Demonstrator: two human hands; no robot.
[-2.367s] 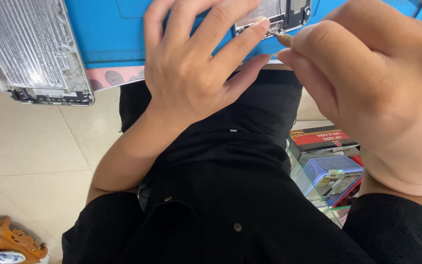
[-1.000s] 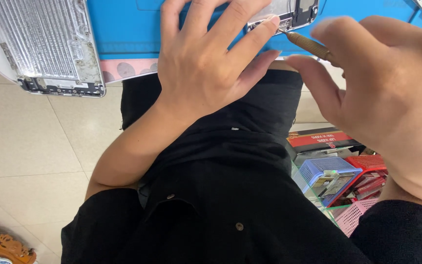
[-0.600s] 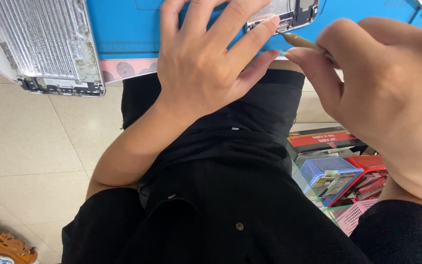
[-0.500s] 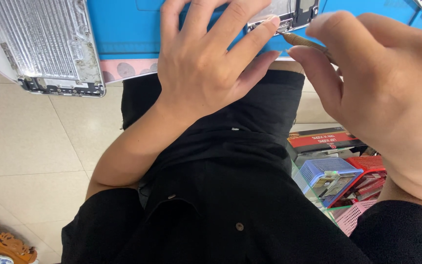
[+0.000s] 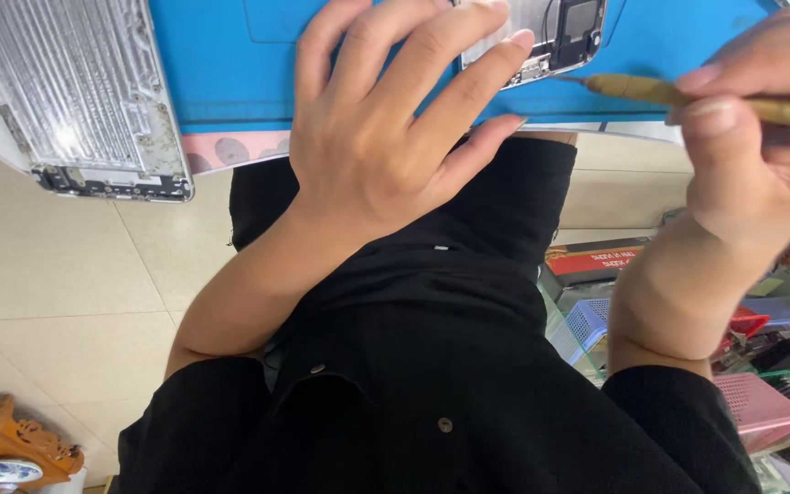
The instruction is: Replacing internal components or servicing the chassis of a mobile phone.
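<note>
At upper left, the silver metal shell (image 5: 66,91) looks brushed and scuffed. The blue mat (image 5: 221,64) is smooth, matt rubber. The brass-coloured tool (image 5: 651,90) gleams; the black garment (image 5: 432,366) is matt cloth.

Left hand (image 5: 395,137) is lying flat, fingers spread, pinning the opened phone (image 5: 550,37) on the blue mat (image 5: 230,64) at top centre. Right hand (image 5: 752,137), upper right, is pinching a brass-coloured tool (image 5: 651,90), tip pointing at the phone's lower edge. A silver metal panel (image 5: 75,91) is sitting upper left.
</note>
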